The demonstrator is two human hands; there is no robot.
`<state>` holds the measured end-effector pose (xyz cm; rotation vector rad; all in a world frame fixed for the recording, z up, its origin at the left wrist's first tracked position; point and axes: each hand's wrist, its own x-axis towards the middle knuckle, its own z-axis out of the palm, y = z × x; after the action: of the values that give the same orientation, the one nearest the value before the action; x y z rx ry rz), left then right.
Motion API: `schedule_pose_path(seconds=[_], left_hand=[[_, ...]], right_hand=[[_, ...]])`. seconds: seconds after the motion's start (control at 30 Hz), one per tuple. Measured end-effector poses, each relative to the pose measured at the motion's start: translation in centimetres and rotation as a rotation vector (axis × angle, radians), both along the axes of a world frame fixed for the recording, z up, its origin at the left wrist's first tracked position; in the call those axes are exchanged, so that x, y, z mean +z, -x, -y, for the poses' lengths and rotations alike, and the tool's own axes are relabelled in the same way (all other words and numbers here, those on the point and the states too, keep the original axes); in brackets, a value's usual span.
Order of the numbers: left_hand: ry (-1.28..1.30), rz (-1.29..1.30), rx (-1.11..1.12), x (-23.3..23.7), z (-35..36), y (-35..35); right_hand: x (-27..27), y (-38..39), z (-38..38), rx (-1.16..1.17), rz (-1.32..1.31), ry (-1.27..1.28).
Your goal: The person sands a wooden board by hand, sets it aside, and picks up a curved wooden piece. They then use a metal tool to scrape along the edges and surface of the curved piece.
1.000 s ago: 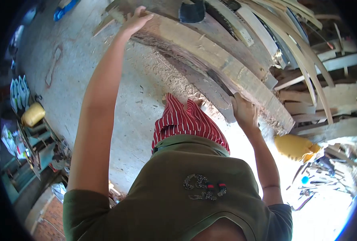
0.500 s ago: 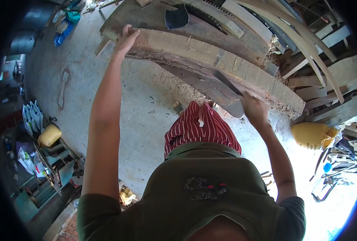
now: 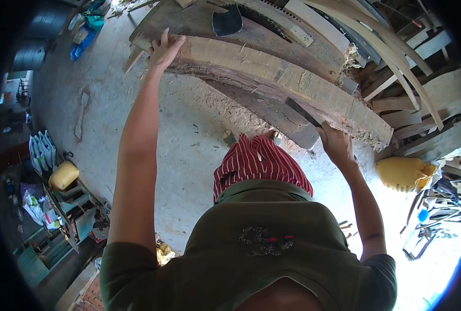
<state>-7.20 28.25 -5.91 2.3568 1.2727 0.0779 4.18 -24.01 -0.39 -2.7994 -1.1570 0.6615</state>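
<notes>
A long, thick curved wooden beam (image 3: pixel 251 61) stretches across in front of me, its near side rough and brownish. My left hand (image 3: pixel 164 51) rests at its left end, fingers spread apart over the edge. Closed in my right hand (image 3: pixel 336 143) is a dark, long-bladed knife (image 3: pixel 302 110), its handle hidden by the fingers. The blade points up and to the left, close to the beam's near side. Below the beam, a dark plank (image 3: pixel 272 111) slants toward my feet, near the right hand.
Behind the beam lies a wide board (image 3: pixel 189 23) with a black scrap (image 3: pixel 227 22) on it. Curved wood strips (image 3: pixel 391 46) are heaped at the upper right, above a yellow sack (image 3: pixel 404 173). A yellow jerrycan (image 3: pixel 63 174) stands at the left by a metal frame.
The knife has shifted slightly down and to the right, away from the beam's upper face. My left hand's fingers have lifted and spread a little at the beam's end.
</notes>
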Motion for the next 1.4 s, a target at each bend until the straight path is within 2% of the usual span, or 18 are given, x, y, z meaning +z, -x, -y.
schedule_pose_path(seconds=[0.07, 0.1, 0.13, 0.23, 0.3, 0.33, 0.43, 0.53, 0.7, 0.77, 0.97, 1.03, 1.07, 1.13, 1.23, 1.3, 1.33, 1.4], left_hand=[[-0.367, 0.118, -0.116, 0.0, 1.7, 0.5], [-0.612, 0.212, -0.161, -0.3, 3.5, 0.8], [-0.642, 0.282, -0.258, 0.8, 6.3, 1.2], [-0.592, 0.387, -0.656, 1.8, 15.8, 1.8], [-0.522, 0.426, -0.765, 0.5, 20.6, 1.6], [-0.524, 0.421, -0.767, -0.2, 21.4, 1.4], [-0.772, 0.497, -0.715, -1.4, 22.7, 0.8], [-0.843, 0.555, -0.664, -2.1, 23.0, 0.5], [-0.818, 0.619, -0.568, -2.4, 24.4, 0.3], [-0.798, 0.641, -0.533, -2.1, 24.9, 0.3], [-0.669, 0.529, -0.492, -1.5, 26.0, 0.1], [-0.453, 0.467, -0.572, -0.5, 27.8, 1.9], [-0.454, 0.465, -0.572, -0.1, 28.9, 3.0], [-0.293, 0.489, -0.679, 0.8, 31.1, 5.1], [-0.277, 0.453, -0.625, 2.0, 30.1, 8.5], [-0.357, 0.373, -0.584, 1.7, 27.7, 11.6], [-0.405, 0.265, -0.543, 1.2, 26.3, 13.3], [-0.367, -0.299, -0.48, -0.8, 23.5, 17.0]], right_hand=[[0.0, -0.2, 0.2, 0.03, 0.051, -0.046], [0.1, -0.4, -0.2, 0.022, 0.103, -0.201], [0.4, -0.4, -0.7, 0.008, 0.154, -0.354], [1.6, -1.7, -2.6, -0.119, 0.117, -0.503], [0.1, -3.3, -3.1, -0.094, 0.16, -0.521], [-0.6, -3.9, -3.1, -0.067, 0.216, -0.541], [-1.8, -4.3, -2.6, -0.026, 0.226, -0.573], [-1.8, -4.5, -2.5, -0.007, 0.227, -0.625], [-1.9, -4.5, -2.3, -0.039, 0.182, -0.604], [-2.1, -4.4, -2.2, 0.015, 0.249, -0.699], [-1.8, -4.4, -2.2, -0.008, 0.176, -0.63], [-1.9, -4.5, -2.3, 0.017, 0.213, -0.663], [-2.0, -4.5, -2.2, 0.036, 0.248, -0.69], [-1.7, -4.4, -2.2, 0.043, 0.226, -0.681], [-1.8, -4.4, -2.1, 0.052, 0.205, -0.649], [-1.7, -4.5, -2.1, 0.059, 0.206, -0.628], [-1.6, -4.5, -2.1, 0.071, 0.206, -0.621], [-1.4, -4.3, -1.7, 0.074, 0.211, -0.615]])
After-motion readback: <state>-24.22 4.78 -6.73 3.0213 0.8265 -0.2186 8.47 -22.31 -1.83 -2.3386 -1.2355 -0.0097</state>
